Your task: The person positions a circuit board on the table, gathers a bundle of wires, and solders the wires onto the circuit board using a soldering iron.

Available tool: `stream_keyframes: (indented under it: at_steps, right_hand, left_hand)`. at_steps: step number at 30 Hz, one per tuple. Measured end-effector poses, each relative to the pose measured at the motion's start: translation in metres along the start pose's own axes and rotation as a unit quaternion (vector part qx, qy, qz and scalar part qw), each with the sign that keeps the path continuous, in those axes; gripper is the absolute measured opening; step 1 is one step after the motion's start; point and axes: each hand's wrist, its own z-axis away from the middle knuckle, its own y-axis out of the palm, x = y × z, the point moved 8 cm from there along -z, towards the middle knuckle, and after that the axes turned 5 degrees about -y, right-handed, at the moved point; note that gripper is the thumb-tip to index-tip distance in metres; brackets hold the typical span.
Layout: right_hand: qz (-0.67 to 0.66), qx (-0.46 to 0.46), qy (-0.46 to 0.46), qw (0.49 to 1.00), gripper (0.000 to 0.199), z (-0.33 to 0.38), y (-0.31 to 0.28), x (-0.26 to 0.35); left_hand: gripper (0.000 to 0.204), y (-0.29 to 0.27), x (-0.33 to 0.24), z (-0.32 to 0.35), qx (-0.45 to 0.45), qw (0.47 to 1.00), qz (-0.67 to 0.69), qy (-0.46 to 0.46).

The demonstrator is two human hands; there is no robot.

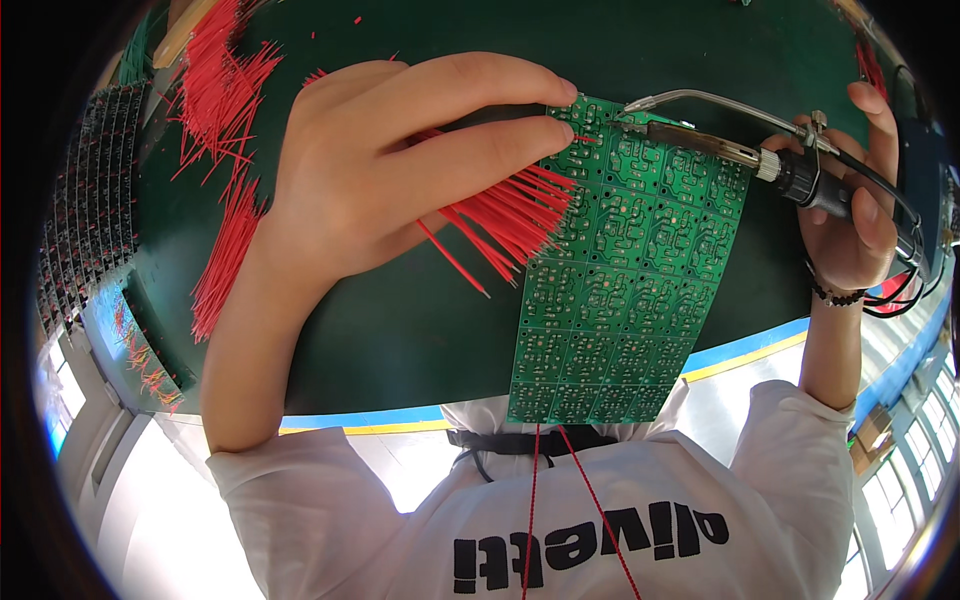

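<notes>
Red wires and a soldering iron (pixel 800 178) at a green circuit board (pixel 635 285).
The left hand (pixel 365 165), half curled, grips a bundle of red wires (pixel 515 210), partly hidden, at the board's far left corner; the board lies mid-scene, over the dark green table (pixel 400 340); dark lettering marks the near white shirt (pixel 360 540); the right hand (pixel 850 230) curls loosely round the iron, whose tip contact is unclear.
</notes>
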Motion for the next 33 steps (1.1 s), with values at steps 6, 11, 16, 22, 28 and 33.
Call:
stream_keyframes:
  at_steps: [6, 11, 16, 22, 28, 33]
  right_hand:
    - [-0.047, 0.004, 0.002, 0.999, 0.077, 0.0, -0.004, -0.001]
    - [-0.042, 0.003, 0.014, 0.999, 0.076, 0.003, -0.006, 0.001]
    - [-0.049, 0.019, -0.009, 0.999, 0.076, 0.001, 0.002, -0.005]
    - [-0.063, 0.054, -0.002, 0.997, 0.077, 0.002, 0.001, 0.003]
    - [-0.055, 0.065, -0.015, 0.996, 0.076, 0.0, 0.009, -0.001]
    - [-0.048, 0.053, -0.013, 0.997, 0.076, 0.001, 0.005, -0.004]
  left_hand:
    - [0.025, -0.001, -0.001, 0.0, -0.011, 1.0, 0.007, 0.003]
    - [0.025, -0.002, -0.002, -0.002, -0.029, 0.999, 0.022, 0.013]
    - [0.026, 0.0, -0.001, 0.001, -0.009, 1.0, 0.017, 0.009]
    - [0.028, -0.002, 0.0, -0.004, -0.005, 1.0, 0.018, 0.012]
    - [0.027, 0.0, -0.001, 0.001, -0.001, 1.0, 0.013, 0.002]
    - [0.028, 0.001, 0.0, 0.002, 0.001, 1.0, 0.009, 0.002]
